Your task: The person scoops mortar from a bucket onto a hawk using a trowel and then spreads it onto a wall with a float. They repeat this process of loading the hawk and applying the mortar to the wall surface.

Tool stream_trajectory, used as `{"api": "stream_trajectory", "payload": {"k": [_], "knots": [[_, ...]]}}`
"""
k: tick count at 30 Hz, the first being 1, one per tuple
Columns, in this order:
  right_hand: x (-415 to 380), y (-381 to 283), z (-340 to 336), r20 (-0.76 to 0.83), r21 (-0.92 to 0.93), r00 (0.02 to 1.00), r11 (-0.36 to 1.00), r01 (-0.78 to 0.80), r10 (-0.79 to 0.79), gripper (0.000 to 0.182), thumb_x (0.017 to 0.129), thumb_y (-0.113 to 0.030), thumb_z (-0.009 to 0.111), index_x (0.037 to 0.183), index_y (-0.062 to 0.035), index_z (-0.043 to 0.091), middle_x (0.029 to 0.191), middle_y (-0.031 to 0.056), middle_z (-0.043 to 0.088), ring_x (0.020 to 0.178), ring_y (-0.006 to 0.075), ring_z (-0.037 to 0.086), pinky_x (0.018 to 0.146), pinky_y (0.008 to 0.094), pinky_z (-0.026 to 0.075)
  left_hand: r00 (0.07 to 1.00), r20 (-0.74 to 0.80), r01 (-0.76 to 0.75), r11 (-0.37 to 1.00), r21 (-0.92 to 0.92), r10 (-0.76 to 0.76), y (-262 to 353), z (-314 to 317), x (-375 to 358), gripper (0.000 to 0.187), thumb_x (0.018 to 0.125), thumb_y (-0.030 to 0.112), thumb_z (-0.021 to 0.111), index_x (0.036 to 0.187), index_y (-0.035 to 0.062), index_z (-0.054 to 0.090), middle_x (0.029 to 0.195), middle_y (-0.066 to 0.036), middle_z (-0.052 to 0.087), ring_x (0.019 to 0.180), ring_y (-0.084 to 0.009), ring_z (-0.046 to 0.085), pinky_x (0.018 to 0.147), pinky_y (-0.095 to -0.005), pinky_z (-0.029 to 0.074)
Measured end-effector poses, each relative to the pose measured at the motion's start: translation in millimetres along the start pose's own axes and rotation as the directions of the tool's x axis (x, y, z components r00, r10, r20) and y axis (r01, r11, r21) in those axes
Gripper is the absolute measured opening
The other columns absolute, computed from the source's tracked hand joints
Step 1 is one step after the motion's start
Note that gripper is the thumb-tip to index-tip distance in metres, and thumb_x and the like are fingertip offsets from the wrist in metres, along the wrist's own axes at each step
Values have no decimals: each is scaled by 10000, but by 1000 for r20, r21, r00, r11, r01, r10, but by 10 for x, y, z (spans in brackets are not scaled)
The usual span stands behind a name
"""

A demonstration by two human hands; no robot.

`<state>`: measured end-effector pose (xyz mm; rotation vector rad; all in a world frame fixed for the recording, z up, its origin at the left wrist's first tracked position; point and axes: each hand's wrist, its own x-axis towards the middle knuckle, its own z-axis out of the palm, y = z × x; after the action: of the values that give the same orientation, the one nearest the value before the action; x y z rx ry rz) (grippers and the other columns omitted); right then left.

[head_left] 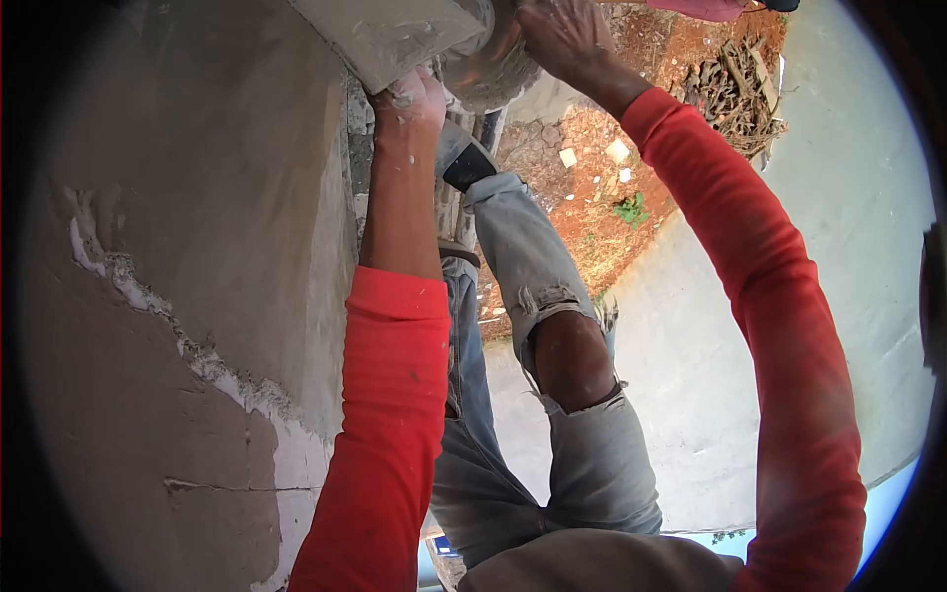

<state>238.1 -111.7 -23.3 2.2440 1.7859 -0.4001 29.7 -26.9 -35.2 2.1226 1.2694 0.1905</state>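
At the top of the view, my left hand [419, 97], smeared with wet plaster, is closed at the lower edge of a flat, plaster-coated board [395, 35]. Its fingers are partly hidden by the board. Just to the right is a round metal bowl [493, 79] with grey plaster on it, close against the board. My right hand [567, 37] grips the bowl's right rim, with its fingertips near the top edge of the view.
A grey plastered wall [197, 197] with a ragged pale strip [212, 365] stands at left. My legs in torn jeans [533, 237] are below. Red soil [582, 222], a pile of sticks [735, 94] and another smooth grey surface [838, 197] lie at right. Something pink [700, 8] shows at the top.
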Motion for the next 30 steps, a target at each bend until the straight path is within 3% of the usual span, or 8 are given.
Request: {"api": "stream_trajectory", "payload": {"k": [4, 8, 18, 22, 25, 27, 28, 30], "knots": [[36, 24, -250, 314, 79, 950, 996, -34, 7, 275, 887, -162, 666, 1100, 11, 695, 897, 194, 738, 769, 329, 743, 624, 435, 570, 968, 168, 192, 981, -16, -187, 155, -65, -50, 437, 873, 21, 657, 1308, -12, 645, 1334, -241, 644, 1260, -444, 587, 1131, -494, 424], [-114, 113, 4, 329, 88, 944, 995, -55, 23, 228, 832, -255, 695, 1015, -122, 723, 831, 146, 737, 771, 342, 738, 675, 472, 577, 980, -109, 51, 743, -667, -166, -230, 641, -261, 439, 1064, 237, 511, 1454, 36, 506, 1494, -83, 543, 1378, -203, 503, 1201, -354, 383], [-155, 158, 353, 426, 398, 892, 917, -36, -150, 391, 833, -377, 684, 1063, -73, 771, 916, 224, 748, 874, 396, 733, 856, 473, 604, 972, -214, -101, 652, -752, -97, -433, 700, -95, 426, 1062, 190, 512, 1461, 42, 485, 1501, -63, 526, 1383, -175, 487, 1201, -325, 380], [-297, 25, 364, 411, 729, 906, 633, -261, -100, 374, 824, -313, 714, 1013, 7, 749, 824, 152, 740, 758, 299, 718, 732, 407, 577, 871, 257, 97, -365, -926, -419, -200, 401, 51, 553, 1061, 301, 534, 1547, 75, 397, 1551, -94, 482, 1441, -232, 437, 1229, -383, 331], [-567, -223, 492, 478, 864, 878, 191, -466, -21, 347, 826, -267, 731, 1038, 4, 771, 776, 93, 712, 705, 165, 645, 693, 347, 525, 767, 363, 147, -406, -902, -529, -72, -69, 183, 454, 1043, 151, 524, 1475, 21, 472, 1492, -111, 537, 1377, -223, 500, 1202, -376, 375], [-682, -355, 226, 624, 780, 781, 56, -624, 2, 299, 837, -239, 735, 1003, 6, 777, 718, 44, 672, 620, 106, 577, 588, 306, 484, 966, -80, 194, 891, -410, -247, -555, -35, 50, 486, 1044, 162, 534, 1504, 29, 449, 1522, -116, 515, 1391, -254, 487, 1209, -398, 363], [-717, -410, 177, 638, 770, 770, 14, -638, 5, 272, 842, -230, 736, 985, -3, 779, 686, 24, 647, 568, 87, 534, 534, 288, 436, 999, -41, -20, 952, 304, 34, -799, -25, -15, 503, 1045, 168, 539, 1519, 32, 437, 1536, -118, 504, 1398, -269, 481, 1212, -409, 358], [-812, -538, 34, 608, 794, 792, -52, -605, 65, 225, 856, -210, 737, 959, -14, 778, 616, -7, 592, 458, 64, 438, 439, 273, 343, 997, 76, 16, 996, 86, -22, -829, -347, -274, 530, 1045, 222, 553, 1526, 41, 421, 1542, -122, 480, 1395, -291, 473, 1198, -434, 361]]}}
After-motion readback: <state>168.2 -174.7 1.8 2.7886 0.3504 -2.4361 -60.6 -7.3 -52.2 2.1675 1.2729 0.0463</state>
